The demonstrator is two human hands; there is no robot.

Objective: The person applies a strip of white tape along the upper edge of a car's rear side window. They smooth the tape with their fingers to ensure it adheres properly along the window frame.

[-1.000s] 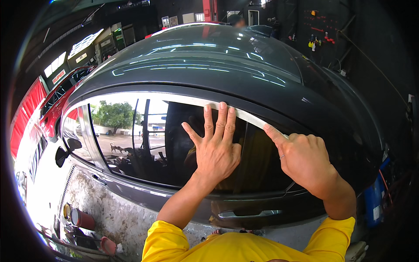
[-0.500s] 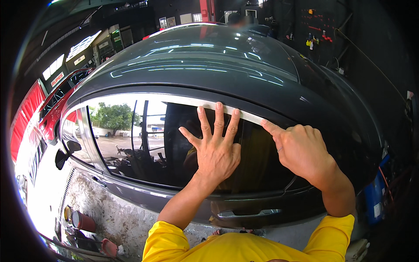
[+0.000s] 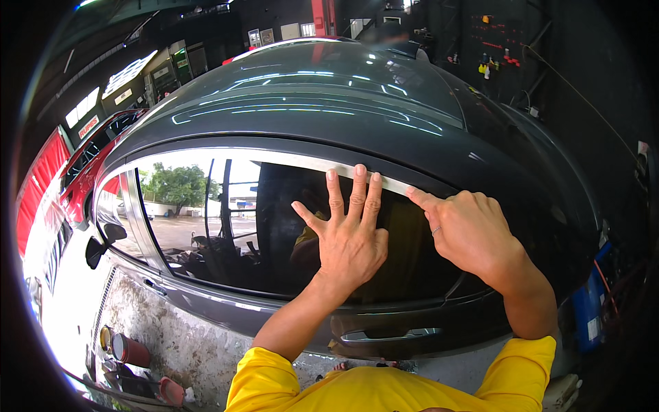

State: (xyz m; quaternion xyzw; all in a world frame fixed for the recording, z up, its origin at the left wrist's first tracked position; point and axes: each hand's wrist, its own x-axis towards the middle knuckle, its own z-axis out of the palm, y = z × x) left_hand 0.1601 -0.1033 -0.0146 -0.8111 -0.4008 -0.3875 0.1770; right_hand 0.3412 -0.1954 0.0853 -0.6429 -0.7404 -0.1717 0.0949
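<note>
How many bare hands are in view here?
2: left hand, fingers spread, tips at the silver window trim; right hand, index finger at that trim, farther right. Others may be hidden.

- Two bare hands, both mine: one left hand (image 3: 351, 248), four fingers (image 3: 357, 196) fanned out; one right hand (image 3: 475, 230), one finger extended.
- Two bright yellow fabric sleeves (image 3: 264, 374) on my arms.
- One glossy dark-grey car (image 3: 302, 123) before me, with one long, curved silvery trim strip (image 3: 302, 158).
- Two slim, elongated door handles (image 3: 391, 335) on my side.
- One glossy red car (image 3: 84, 175), left.
- Two round buckets (image 3: 130, 350), one dark red, one yellow.
- One other person (image 3: 392, 36) beyond the roof.
</note>
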